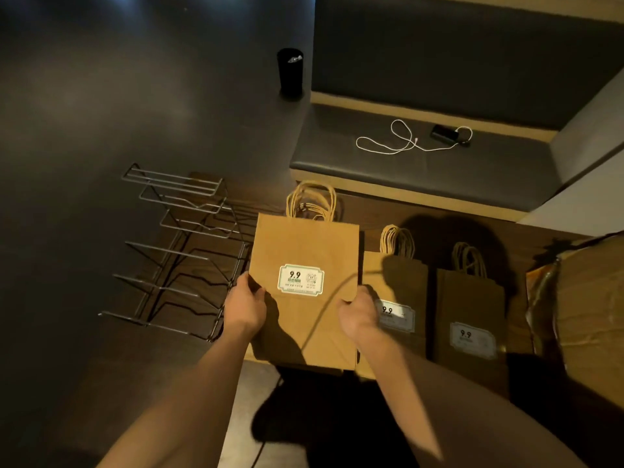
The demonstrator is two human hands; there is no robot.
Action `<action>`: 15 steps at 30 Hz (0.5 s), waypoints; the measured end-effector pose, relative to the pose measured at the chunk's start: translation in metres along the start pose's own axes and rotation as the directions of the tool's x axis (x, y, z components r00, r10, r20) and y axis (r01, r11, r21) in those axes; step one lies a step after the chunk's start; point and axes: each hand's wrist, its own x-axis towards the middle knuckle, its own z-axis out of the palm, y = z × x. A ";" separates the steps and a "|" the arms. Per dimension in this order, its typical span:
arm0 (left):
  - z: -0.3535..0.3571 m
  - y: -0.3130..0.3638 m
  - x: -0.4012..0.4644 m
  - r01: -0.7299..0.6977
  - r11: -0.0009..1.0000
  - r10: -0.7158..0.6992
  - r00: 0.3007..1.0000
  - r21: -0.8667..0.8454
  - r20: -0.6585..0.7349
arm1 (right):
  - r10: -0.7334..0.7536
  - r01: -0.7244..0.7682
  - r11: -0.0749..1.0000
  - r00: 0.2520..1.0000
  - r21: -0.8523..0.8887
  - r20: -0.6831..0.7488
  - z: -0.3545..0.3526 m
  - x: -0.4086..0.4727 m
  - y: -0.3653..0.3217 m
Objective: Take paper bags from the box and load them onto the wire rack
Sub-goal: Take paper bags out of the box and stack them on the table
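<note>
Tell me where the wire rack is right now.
In the head view, the wire rack lies on the dark surface at left, just left of the paper bag held by both hands, with no bags loaded.

Dim, warm light; edges seemingly warped.
</note>
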 end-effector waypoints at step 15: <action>0.016 -0.020 0.014 0.090 0.984 -0.105 0.990 0.153 0.094 | 0.100 -0.098 0.991 0.995 -0.088 0.020 0.023 0.001 0.005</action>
